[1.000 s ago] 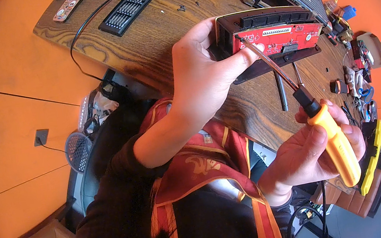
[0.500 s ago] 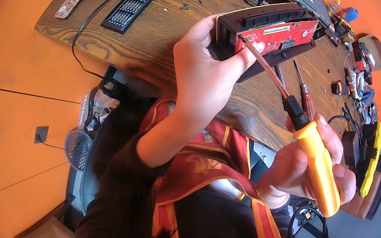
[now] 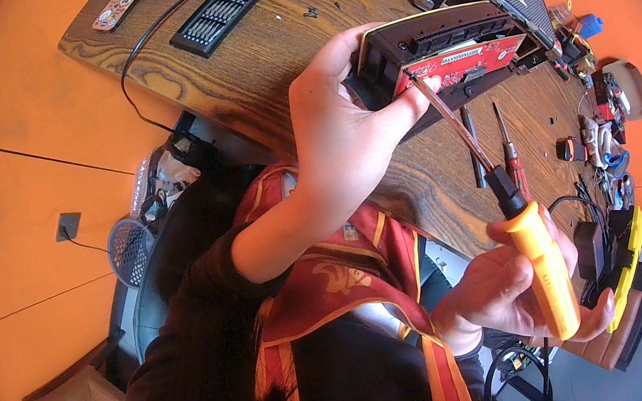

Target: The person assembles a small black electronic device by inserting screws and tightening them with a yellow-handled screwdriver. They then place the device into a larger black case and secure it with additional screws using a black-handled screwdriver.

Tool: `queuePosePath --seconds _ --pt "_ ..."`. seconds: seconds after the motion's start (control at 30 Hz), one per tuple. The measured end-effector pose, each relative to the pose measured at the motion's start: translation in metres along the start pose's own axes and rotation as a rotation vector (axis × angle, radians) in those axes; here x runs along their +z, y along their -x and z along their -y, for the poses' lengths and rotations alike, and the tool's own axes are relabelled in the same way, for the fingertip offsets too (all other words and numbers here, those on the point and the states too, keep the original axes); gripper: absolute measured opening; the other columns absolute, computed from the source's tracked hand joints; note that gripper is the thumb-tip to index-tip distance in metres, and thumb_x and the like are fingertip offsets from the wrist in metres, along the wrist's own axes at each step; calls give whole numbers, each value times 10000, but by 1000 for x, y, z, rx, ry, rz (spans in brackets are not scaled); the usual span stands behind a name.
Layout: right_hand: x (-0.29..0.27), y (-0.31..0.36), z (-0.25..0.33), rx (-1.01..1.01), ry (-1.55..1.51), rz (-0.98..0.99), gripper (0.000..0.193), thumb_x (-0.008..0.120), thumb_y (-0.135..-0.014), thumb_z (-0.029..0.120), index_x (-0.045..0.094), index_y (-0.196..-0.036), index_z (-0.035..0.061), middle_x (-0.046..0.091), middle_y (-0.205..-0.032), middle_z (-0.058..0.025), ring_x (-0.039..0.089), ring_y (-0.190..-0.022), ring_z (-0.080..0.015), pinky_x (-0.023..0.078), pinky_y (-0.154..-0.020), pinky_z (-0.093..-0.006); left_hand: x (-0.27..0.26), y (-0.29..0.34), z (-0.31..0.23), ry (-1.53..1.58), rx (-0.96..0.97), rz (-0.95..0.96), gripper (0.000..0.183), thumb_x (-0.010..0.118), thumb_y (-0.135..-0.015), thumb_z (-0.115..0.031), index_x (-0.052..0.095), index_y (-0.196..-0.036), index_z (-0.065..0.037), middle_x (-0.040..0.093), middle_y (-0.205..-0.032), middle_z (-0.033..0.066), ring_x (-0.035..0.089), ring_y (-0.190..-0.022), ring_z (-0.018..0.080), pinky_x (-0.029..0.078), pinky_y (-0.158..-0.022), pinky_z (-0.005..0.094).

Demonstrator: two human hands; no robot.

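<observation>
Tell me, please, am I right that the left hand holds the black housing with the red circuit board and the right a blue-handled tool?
Not quite: in the head view, the tool in the right hand has a yellow handle, not blue. The left hand does hold the black housing with the red circuit board.

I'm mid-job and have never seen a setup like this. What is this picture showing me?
There is no robot: these are a person's bare hands, seen from a fisheye camera on their head, looking down, so straight edges bend. The left hand holds a black housing with a red circuit board. The right hand holds a yellow-handled tool, its thin shaft reaching the board's left end; contact is hard to tell. On the wooden table lie a black bit tray and a red-handled screwdriver.
</observation>
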State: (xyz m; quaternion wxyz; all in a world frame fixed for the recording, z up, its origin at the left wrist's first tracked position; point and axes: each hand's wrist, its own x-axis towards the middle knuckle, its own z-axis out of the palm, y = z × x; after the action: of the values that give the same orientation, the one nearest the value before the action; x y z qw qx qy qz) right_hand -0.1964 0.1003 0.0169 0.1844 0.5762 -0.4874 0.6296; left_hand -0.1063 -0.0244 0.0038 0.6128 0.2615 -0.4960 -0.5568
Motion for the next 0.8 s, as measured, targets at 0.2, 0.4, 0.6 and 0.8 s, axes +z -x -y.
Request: queuePosePath --seconds 0.2,0.4,0.6,0.8 --pt "-15 5 9 315 -150 24 488 659 -779 237 284 -1042 69 519 -999 -297 524 -941 -325 428 -826 -380 -2 1 1 -153 80 6 424 677 -700 64 485 -1078 66 604 -971 101 574 -875 123 468 -782 240" --pt "-24 16 11 620 -529 73 456 708 -745 230 323 -927 67 508 -1078 -349 507 -1089 -364 396 -940 -398 -5 0 -4 -214 164 -35 455 699 -685 44 485 -1087 64 605 -958 91 569 -861 115 459 -771 229" --pt "-30 38 -4 354 -169 48 311 602 -830 265 432 -1002 69 526 -950 -132 591 -667 -189 412 -425 -182 -7 3 -7 -329 270 -29 475 709 -677 35 486 -1096 56 603 -939 79 565 -855 107 454 -763 221" --pt "-38 40 3 492 -65 -24 406 600 -820 309 410 -1034 22 524 -750 -104 556 -732 -182 421 -564 -241 -5 4 0 -345 372 -7 505 693 -671 79 470 -1123 54 584 -966 88 563 -869 121 458 -780 240"
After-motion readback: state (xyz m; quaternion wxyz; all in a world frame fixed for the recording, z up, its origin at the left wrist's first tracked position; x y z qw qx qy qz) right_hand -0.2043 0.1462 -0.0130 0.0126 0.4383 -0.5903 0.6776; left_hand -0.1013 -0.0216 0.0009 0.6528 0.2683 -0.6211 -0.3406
